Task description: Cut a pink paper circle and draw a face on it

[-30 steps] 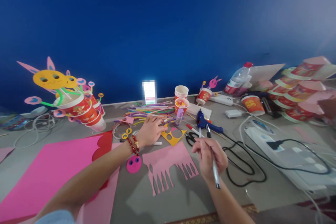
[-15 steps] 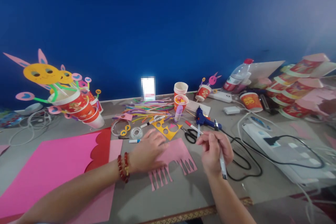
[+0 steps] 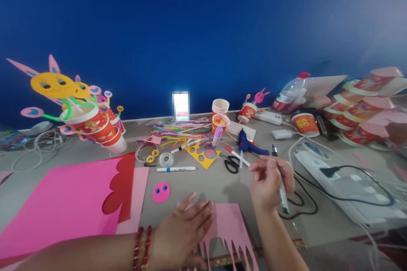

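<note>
My left hand point(image 3: 187, 228), with red bead bracelets at the wrist, lies spread over a piece of light pink paper point(image 3: 229, 220) whose near edge is cut into pointed strips. Part of the paper is hidden under the hand and runs to the table's front edge. My right hand point(image 3: 270, 182) is closed around a pen point(image 3: 282, 197), held slanted and apart from the paper. A round bright pink paper face point(image 3: 161, 192) with two dark eyes lies left of the paper. A white marker with a blue band point(image 3: 176, 169) rests behind the face.
Large pink sheets point(image 3: 70, 199) cover the left side. Black scissors point(image 3: 231, 164), a blue glue gun point(image 3: 251, 144), a tape roll point(image 3: 165, 159) and yellow paper with holes point(image 3: 203, 156) lie behind my hands. Decorated cups point(image 3: 85, 120) stand left; a power strip and cables point(image 3: 343, 186) lie right.
My left hand has slid the fringed pink paper toward me, uncovering the round pink face and the blue-banded marker. My right hand, still with the pen, has shifted slightly right.
</note>
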`<action>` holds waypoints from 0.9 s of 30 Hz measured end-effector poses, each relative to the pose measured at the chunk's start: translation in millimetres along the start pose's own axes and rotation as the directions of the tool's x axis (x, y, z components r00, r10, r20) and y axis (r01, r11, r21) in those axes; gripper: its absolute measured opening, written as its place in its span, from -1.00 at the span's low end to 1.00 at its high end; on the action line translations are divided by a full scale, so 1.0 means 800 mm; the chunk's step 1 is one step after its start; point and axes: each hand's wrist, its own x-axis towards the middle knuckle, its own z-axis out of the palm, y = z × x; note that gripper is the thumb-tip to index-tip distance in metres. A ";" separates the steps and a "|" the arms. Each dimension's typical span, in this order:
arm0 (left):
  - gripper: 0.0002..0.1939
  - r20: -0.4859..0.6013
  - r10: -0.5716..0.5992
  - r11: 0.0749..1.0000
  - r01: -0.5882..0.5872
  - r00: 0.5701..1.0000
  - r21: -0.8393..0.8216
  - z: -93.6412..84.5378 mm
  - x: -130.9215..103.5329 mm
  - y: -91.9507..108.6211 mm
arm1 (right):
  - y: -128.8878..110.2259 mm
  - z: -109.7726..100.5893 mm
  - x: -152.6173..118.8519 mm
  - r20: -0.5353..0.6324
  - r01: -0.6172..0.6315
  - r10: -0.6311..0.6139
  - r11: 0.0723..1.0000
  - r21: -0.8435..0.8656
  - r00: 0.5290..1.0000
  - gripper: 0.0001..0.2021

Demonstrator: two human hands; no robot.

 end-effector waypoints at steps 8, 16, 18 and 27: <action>-0.16 0.045 0.009 1.000 -0.008 0.999 -0.029 -0.009 -0.013 -0.005 | 0.002 0.001 -0.006 0.045 -0.010 0.008 0.999 0.047 0.999 -0.85; -0.34 -0.109 -0.189 0.982 0.188 0.976 -0.020 -0.018 0.032 -0.080 | 0.004 0.002 -0.007 0.077 -0.035 0.034 0.999 0.013 0.996 -0.84; -0.33 -0.150 -0.200 0.979 0.203 0.968 0.006 -0.018 0.044 -0.092 | 0.004 0.002 -0.007 0.085 -0.029 0.028 1.000 0.012 0.996 -0.84; -0.24 -0.125 -0.164 0.982 0.174 0.979 0.072 -0.021 0.059 -0.088 | 0.003 0.002 -0.009 0.094 -0.063 0.064 0.998 -0.011 0.994 -0.81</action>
